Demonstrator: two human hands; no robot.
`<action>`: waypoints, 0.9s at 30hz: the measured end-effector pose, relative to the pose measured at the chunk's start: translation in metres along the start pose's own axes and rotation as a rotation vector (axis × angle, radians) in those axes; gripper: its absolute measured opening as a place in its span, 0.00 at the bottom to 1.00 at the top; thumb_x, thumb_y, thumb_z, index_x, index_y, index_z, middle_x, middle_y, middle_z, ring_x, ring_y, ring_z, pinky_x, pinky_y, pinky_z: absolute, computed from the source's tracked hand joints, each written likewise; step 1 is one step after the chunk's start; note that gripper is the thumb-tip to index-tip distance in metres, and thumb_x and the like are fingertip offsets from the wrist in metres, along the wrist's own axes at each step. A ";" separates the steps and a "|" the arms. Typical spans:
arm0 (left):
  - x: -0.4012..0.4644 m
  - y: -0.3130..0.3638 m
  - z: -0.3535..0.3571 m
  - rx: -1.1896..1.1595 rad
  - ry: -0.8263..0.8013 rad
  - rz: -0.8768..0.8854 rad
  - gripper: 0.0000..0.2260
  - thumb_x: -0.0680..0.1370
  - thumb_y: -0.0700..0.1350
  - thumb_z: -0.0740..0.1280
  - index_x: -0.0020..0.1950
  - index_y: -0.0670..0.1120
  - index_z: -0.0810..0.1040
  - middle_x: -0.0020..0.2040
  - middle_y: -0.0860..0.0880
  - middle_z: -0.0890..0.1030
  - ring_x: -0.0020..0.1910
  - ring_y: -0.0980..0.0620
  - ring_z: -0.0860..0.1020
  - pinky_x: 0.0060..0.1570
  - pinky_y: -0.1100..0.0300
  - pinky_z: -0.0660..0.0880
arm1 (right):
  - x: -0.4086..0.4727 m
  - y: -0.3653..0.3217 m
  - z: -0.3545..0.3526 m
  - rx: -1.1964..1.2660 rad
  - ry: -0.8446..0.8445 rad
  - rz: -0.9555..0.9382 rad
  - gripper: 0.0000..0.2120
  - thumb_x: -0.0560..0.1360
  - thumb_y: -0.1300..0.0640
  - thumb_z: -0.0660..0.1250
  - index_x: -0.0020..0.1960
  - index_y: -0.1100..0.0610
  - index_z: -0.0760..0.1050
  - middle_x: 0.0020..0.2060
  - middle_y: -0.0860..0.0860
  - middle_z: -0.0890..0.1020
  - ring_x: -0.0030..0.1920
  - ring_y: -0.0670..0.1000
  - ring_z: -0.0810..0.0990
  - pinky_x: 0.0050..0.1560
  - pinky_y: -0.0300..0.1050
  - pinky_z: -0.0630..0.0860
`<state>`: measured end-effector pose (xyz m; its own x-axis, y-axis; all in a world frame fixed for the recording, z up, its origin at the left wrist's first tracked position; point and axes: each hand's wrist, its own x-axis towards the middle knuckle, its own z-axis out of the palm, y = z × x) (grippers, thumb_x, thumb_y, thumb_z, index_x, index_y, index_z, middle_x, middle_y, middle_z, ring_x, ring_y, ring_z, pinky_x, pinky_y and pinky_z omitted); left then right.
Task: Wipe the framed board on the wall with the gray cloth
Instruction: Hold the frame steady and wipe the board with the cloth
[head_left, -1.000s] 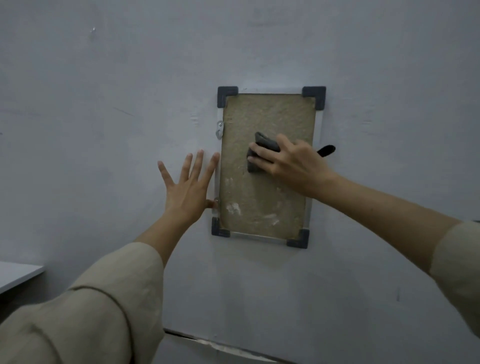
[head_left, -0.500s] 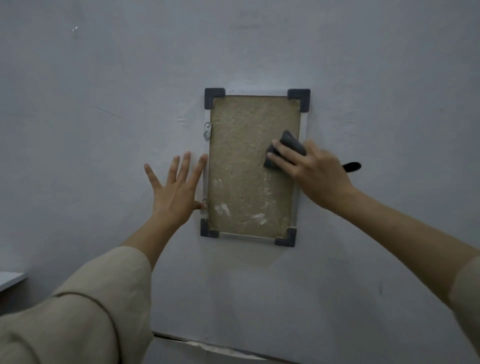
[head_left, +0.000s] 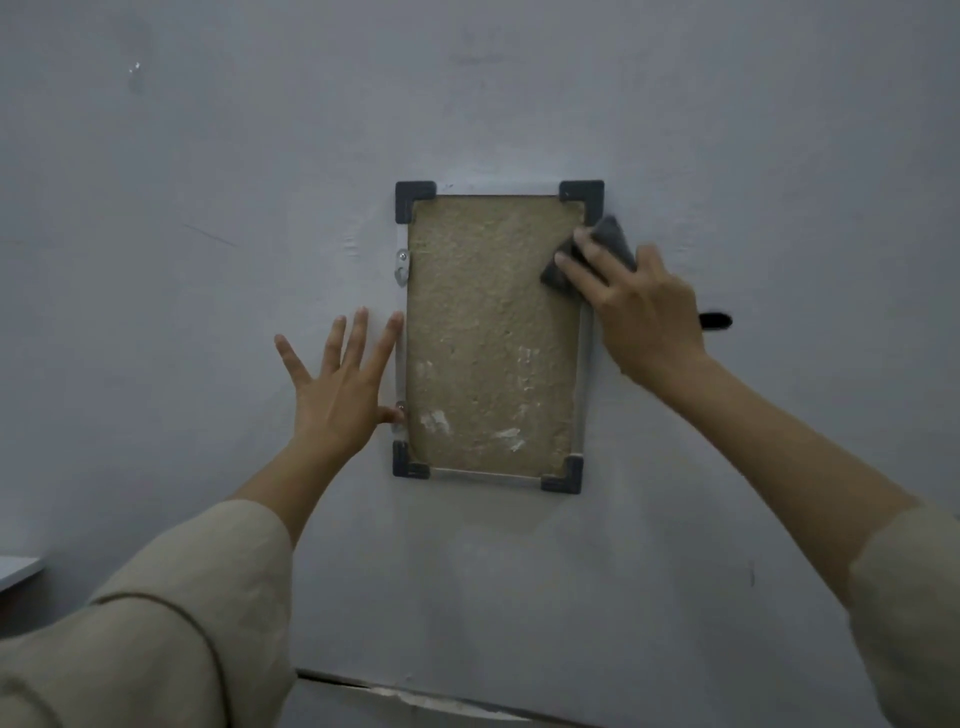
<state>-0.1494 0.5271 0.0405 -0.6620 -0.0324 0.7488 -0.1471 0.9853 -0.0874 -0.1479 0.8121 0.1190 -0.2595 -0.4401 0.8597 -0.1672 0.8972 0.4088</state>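
From the head view, the framed board hangs on the wall. The right hand presses the gray cloth under its fingers at the board's upper right edge. The left hand lies flat with fingers spread, holding nothing, its thumb touching the frame's left side.

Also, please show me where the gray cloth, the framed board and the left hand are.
gray cloth (head_left: 613, 236), head view, bare upper part.
framed board (head_left: 483, 322), head view, middle of panel.
left hand (head_left: 340, 387), head view, back of hand.

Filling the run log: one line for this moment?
right hand: presses gray cloth at board upper right edge | left hand: open, flat beside frame
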 end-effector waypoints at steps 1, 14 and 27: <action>0.000 0.000 0.000 0.000 -0.001 0.000 0.48 0.71 0.63 0.64 0.68 0.58 0.24 0.77 0.47 0.38 0.76 0.45 0.39 0.63 0.26 0.39 | -0.017 -0.004 0.004 -0.005 0.015 -0.029 0.25 0.74 0.70 0.59 0.69 0.54 0.70 0.70 0.53 0.71 0.46 0.62 0.76 0.34 0.47 0.76; -0.013 0.032 -0.039 -0.362 0.234 0.089 0.27 0.75 0.49 0.67 0.72 0.51 0.63 0.75 0.41 0.58 0.73 0.41 0.60 0.69 0.36 0.58 | -0.043 -0.016 0.009 0.433 -0.015 0.176 0.28 0.74 0.63 0.63 0.72 0.49 0.66 0.70 0.49 0.69 0.51 0.57 0.75 0.42 0.47 0.74; -0.029 0.102 -0.079 -1.328 0.082 0.007 0.22 0.79 0.47 0.61 0.72 0.48 0.63 0.66 0.47 0.74 0.58 0.57 0.75 0.54 0.68 0.76 | -0.030 -0.059 -0.021 1.158 0.015 0.348 0.39 0.68 0.59 0.71 0.74 0.57 0.57 0.69 0.55 0.64 0.68 0.52 0.66 0.67 0.41 0.67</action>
<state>-0.0870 0.6415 0.0623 -0.6072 -0.0631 0.7920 0.7111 0.4016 0.5772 -0.1101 0.7734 0.0753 -0.4507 -0.1743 0.8755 -0.8453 0.3986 -0.3557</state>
